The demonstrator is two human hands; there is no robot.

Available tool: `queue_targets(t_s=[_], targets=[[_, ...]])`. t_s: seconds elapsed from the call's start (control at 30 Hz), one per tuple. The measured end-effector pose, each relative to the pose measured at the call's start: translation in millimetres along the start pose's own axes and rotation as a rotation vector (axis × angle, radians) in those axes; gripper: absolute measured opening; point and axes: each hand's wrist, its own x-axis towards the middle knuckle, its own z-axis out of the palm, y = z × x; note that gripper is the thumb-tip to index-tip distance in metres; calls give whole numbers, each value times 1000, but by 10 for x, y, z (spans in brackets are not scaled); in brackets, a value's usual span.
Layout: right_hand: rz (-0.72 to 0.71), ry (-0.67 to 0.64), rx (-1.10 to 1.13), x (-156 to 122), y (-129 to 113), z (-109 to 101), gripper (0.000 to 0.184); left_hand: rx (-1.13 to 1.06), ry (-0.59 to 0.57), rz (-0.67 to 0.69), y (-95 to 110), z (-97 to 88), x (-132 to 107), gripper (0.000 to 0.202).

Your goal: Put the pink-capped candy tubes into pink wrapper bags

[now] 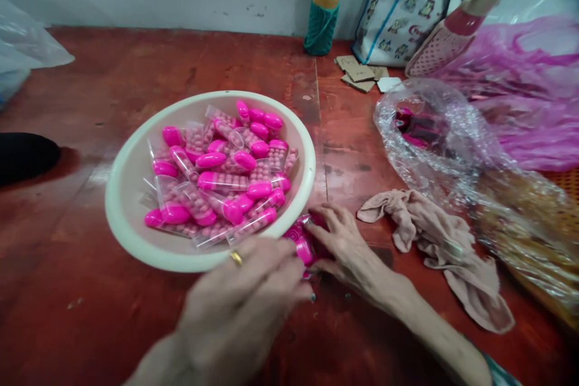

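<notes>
A pale basin [118,205] holds many clear tubes filled with small pink beads, with bright pink caps [175,213]. Just off its lower right rim, a shiny pink item [304,249] lies on the red-brown surface, its kind partly hidden by my hands. My right hand [346,247] has its fingers curved over this item's right side. In front of the basin, my left hand [246,298], with a gold ring, is slightly blurred. Its fingers are curled together close to the pink item, and their tips hide whatever they pinch.
A crumpled beige cloth [434,238] lies right of my hands. Behind it are a clear plastic bag [452,126] with dark pink pieces and a pink bag [534,84]. A bottle [323,12], printed tote [398,12] and cardboard pieces [357,71] stand or lie near the wall.
</notes>
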Motion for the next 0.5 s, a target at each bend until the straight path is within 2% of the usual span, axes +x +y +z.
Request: queue_targets(t_s=[0.03,0.07,0.13,0.2,0.27,0.33,0.5], targets=[[13,23,3,-34,-16,72,47,-33,53,40,59,120,-112,24],[19,59,20,-58,-29,122,37,-54,64,-36,94,247,-203,26],[5,146,99,-93,-53,159,18,-165,72,-267,103,476,-300,29],[3,242,194,-126,-81,140,6,-373,88,-513,69,626,-290,32],[54,289,302,-159,-119,101,7,-623,97,-683,35,693,-209,27],[171,276,455,-182,-165,67,8,-843,101,-783,23,707,-112,17],[471,270,850,-176,-252,74,17,-1159,212,-994,43,731,-8,4]])
